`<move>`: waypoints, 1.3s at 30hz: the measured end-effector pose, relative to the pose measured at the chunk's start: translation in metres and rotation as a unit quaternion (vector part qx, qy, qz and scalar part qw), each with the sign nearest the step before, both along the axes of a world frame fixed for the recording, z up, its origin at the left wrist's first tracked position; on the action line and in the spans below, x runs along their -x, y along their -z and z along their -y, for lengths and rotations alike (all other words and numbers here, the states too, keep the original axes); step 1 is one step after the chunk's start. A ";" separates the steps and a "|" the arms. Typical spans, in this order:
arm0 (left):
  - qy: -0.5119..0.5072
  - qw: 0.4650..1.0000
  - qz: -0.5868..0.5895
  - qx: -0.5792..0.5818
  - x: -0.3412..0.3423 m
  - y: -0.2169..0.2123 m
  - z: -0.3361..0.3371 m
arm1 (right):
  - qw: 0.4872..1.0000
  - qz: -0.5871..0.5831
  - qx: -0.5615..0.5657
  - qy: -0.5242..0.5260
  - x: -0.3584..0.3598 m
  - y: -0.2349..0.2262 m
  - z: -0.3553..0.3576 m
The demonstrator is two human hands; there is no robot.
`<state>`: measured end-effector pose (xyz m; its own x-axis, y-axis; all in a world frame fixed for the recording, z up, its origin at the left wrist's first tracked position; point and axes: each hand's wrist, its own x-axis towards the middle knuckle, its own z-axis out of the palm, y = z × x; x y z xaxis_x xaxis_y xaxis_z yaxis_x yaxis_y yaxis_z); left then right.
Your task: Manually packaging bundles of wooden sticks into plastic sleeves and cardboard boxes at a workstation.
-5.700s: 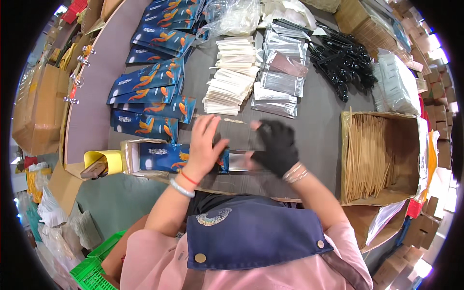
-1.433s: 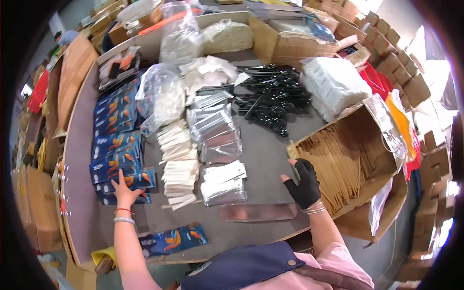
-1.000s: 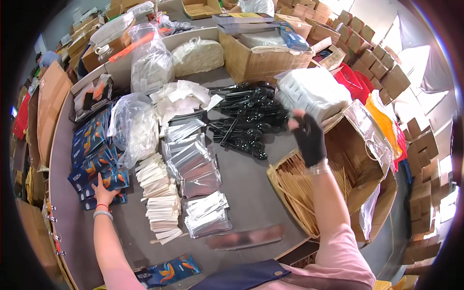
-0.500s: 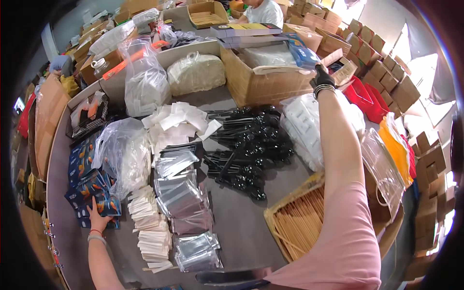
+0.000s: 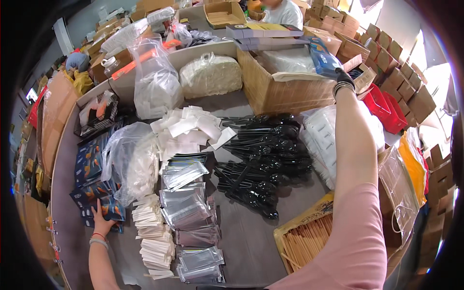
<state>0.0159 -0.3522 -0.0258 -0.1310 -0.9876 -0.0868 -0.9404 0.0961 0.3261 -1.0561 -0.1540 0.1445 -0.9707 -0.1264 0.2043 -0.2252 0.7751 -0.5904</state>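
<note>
My left hand (image 5: 100,220) lies flat with fingers spread on a row of dark blue packets (image 5: 92,166) at the left edge of the grey table (image 5: 251,241). My right arm in a pink sleeve stretches far across the table. My right hand (image 5: 343,77), in a black glove, is at the top of a large cardboard box (image 5: 285,92), touching a blue packet (image 5: 323,57) that stands in it. Most of the glove is hidden, so its grip is unclear. Between my arms lie black plastic spoons (image 5: 261,164), clear pouches (image 5: 191,208) and stacked white sachets (image 5: 154,237).
A carton of wooden sticks (image 5: 307,239) stands under my right arm. Loose white packets (image 5: 188,128), a filled clear bag (image 5: 133,159) and a sack of white material (image 5: 210,75) crowd the middle. Cartons line the right side. Another person (image 5: 285,8) stands at the far end.
My right hand has gone from the near table edge out across the spoons to the far cardboard box. My left hand has stayed on the blue packets. My head has leaned forward.
</note>
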 end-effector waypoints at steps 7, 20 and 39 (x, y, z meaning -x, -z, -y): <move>-0.008 1.000 0.017 0.002 -0.002 0.000 -0.005 | 0.997 -0.054 0.061 0.008 -0.086 -0.006 -0.003; -0.020 1.000 0.004 0.005 -0.005 0.002 -0.003 | 0.998 -0.012 0.014 0.052 -0.162 -0.038 0.013; 0.219 0.731 -0.545 -0.346 0.180 -0.144 -0.205 | 0.676 0.183 0.631 -0.334 -0.544 -0.055 -0.229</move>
